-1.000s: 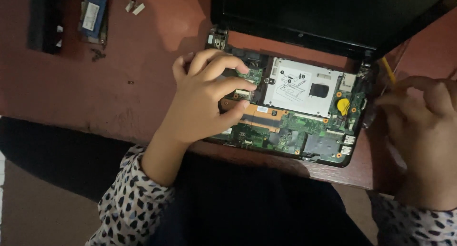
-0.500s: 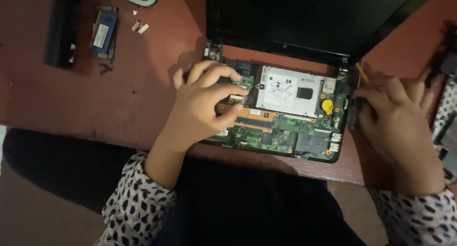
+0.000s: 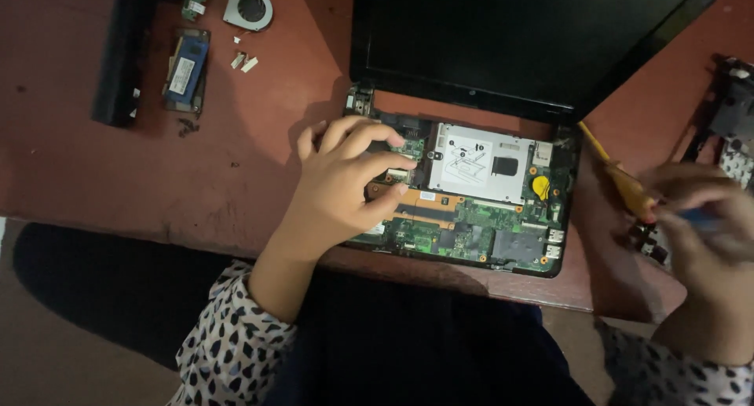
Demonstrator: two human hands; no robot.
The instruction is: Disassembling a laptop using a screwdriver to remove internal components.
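Two hands at work on an opened laptop base (image 3: 471, 210) near the table's front edge, boards exposed, dark screen (image 3: 510, 37) tilted up at the far side. Left hand (image 3: 345, 186) pressed on the left part of the mainboard, fingers curled, fingertips (image 3: 397, 166) pinching at a small part beside the silver drive cage (image 3: 481, 161); whether anything is gripped, cannot tell. Right hand (image 3: 707, 233), blurred, closed round a yellow-handled screwdriver (image 3: 620, 178), tip toward the base's right edge. Probably mid-disassembly, loosening something on the board; steady bracing and a careful tip needed. Far left: removed fan (image 3: 248, 7), blue memory module (image 3: 187, 67), loose screws (image 3: 187, 126), black strip (image 3: 122, 56). More dark parts (image 3: 730, 123) crowding the right.
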